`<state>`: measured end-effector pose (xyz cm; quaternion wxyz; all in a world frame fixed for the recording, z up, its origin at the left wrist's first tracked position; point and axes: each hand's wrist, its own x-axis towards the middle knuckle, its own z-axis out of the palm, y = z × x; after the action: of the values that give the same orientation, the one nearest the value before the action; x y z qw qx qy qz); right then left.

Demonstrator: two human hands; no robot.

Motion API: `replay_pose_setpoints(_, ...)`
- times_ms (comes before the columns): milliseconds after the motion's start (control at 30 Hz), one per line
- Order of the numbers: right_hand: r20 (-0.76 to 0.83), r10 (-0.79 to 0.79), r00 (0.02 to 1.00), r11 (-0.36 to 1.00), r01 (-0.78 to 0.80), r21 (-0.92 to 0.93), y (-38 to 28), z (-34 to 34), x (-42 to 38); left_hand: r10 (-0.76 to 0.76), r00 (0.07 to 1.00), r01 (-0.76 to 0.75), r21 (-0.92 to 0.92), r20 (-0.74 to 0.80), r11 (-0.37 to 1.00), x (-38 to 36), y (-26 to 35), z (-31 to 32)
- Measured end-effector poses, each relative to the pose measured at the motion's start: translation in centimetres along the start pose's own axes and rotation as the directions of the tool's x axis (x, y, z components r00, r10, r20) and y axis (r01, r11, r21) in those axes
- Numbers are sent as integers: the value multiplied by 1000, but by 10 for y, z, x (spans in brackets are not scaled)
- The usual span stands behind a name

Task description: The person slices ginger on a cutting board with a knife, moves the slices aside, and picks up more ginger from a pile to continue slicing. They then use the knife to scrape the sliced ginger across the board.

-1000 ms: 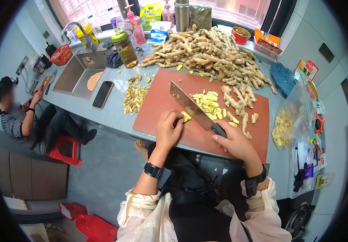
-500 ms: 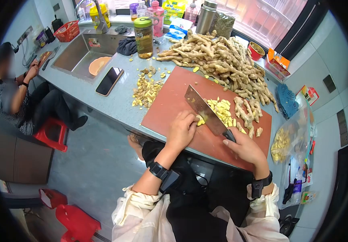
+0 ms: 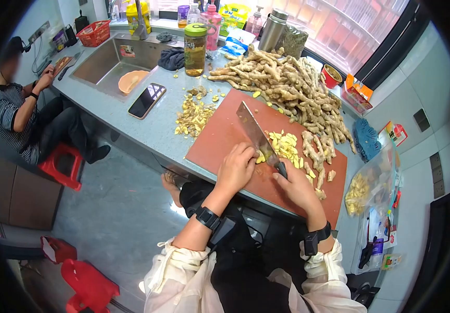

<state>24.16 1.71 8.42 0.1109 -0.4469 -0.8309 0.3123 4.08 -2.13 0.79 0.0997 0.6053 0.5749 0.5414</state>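
Note:
My right hand (image 3: pixel 296 189) is closed round the dark handle of a cleaver (image 3: pixel 256 133), whose broad blade points away to the upper left over the reddish-brown cutting board (image 3: pixel 212 138). Beside the blade, my left hand (image 3: pixel 237 166) has its fingers curled on a small piece of ginger (image 3: pixel 260 157), mostly hidden under the fingertips. Just right of the blade lies a heap of pale yellow ginger slices (image 3: pixel 286 144). Unpeeled ginger pieces (image 3: pixel 316 151) rest at the board's right side.
A large ginger pile (image 3: pixel 287 81) stands behind the board. Peelings (image 3: pixel 193 116), a phone (image 3: pixel 147 100) and a green-lidded bottle (image 3: pixel 195 49) are to the left, before the sink (image 3: pixel 92 70). Right of the board is a plastic bag (image 3: pixel 363 193). A person (image 3: pixel 21 109) sits far left.
The cleaver and my right hand have shifted slightly left, closer to my left hand, and the blade stands more steeply. My left hand stays nearly in place on the ginger piece.

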Motion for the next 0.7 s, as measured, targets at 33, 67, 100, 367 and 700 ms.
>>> replay_pose_setpoints(33,-6,16,1000,999,-16,30,2,0,-3,7,1000,-7,1,2,1000,0,0,0)
replay_pose_setpoints(67,-9,12,1000,1000,-12,28,9,0,-6,10,1000,-10,2,-2,1000,0,0,0)
replay_pose_setpoints(100,-47,-65,997,997,66,36,16,1,-10,4,1000,-4,1,5,1000,0,0,-1)
replay_pose_setpoints(367,61,181,982,935,-191,298,3,-26,-42,-8,1000,8,-16,5,1000,0,0,0)
replay_pose_setpoints(700,59,88,994,985,-96,141,2,-34,-40,-8,1000,8,-6,-14,1000,0,-2,2)
